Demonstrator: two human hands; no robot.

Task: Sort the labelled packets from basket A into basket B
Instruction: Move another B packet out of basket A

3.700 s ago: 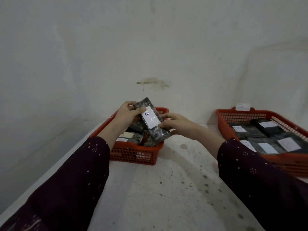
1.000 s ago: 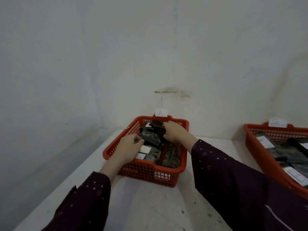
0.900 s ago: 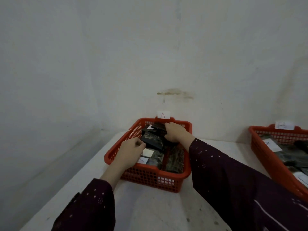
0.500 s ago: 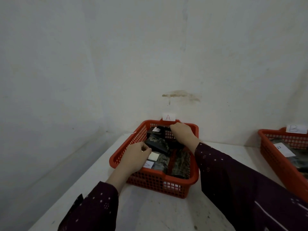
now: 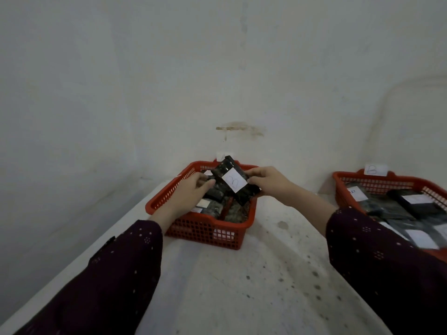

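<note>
A dark packet [image 5: 226,174] with a white label marked "B" is held tilted above the red basket A [image 5: 205,232]. My left hand [image 5: 191,192] grips its left edge and my right hand [image 5: 268,181] grips its right edge. Basket A holds several more dark packets, some with white labels, partly hidden by my hands. Red basket B [image 5: 377,183], with a "B" tag on its back rim, stands at the right with several labelled packets lying in it. My right sleeve covers its near part.
Both baskets stand on a white speckled counter [image 5: 254,281] against a white wall [image 5: 217,81]. The counter's left edge runs diagonally beside basket A. A strip of bare counter lies between the baskets.
Both hands were down inside basket A. They have lifted one labelled packet out of the pile and now hold it above the basket. The camera has swung right, showing more of basket B.
</note>
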